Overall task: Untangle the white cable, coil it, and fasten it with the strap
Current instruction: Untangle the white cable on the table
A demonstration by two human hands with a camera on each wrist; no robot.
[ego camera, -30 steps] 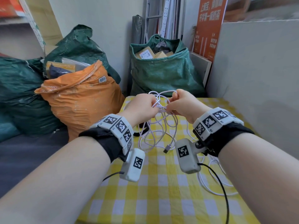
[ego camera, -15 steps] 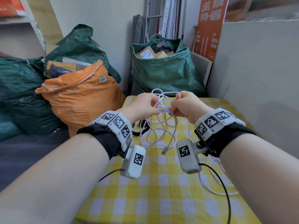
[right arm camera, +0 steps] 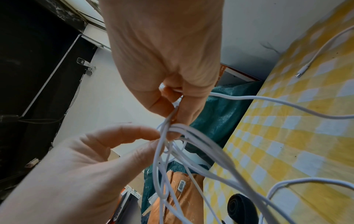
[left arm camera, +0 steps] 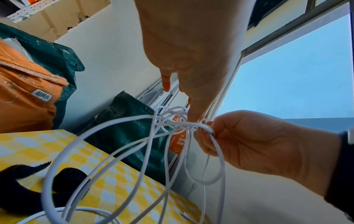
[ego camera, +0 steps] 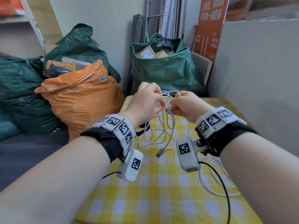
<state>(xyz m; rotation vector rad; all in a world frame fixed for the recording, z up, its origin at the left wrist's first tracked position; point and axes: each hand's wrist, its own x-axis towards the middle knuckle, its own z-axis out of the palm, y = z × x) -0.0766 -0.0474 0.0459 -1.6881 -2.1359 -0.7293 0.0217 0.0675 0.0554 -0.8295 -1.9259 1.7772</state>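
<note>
The white cable (ego camera: 161, 128) is a tangle of loops held above the yellow checked table (ego camera: 161, 191). My left hand (ego camera: 162, 105) pinches strands at the knot with thumb and fingertip. Facing it, my right hand (ego camera: 174, 107) grips the same bunch in curled fingers. In the left wrist view the cable (left arm camera: 114, 136) fans down from both hands. The USB plug (ego camera: 160, 153) dangles below the loops. The black strap (left arm camera: 70, 175) lies partly rolled on the cloth under the left wrist. Another plug end (right arm camera: 302, 71) lies flat on the table.
An orange sack (ego camera: 80, 101) and green bags (ego camera: 161, 73) stand beyond the table's far and left edges. A grey board (ego camera: 258, 70) rises along the right side. More cable loops (ego camera: 210, 183) trail on the cloth under my right forearm.
Both hands stay together at the knot. My left fingers have shifted their pinch on the strands and the hanging loops have swung slightly.
</note>
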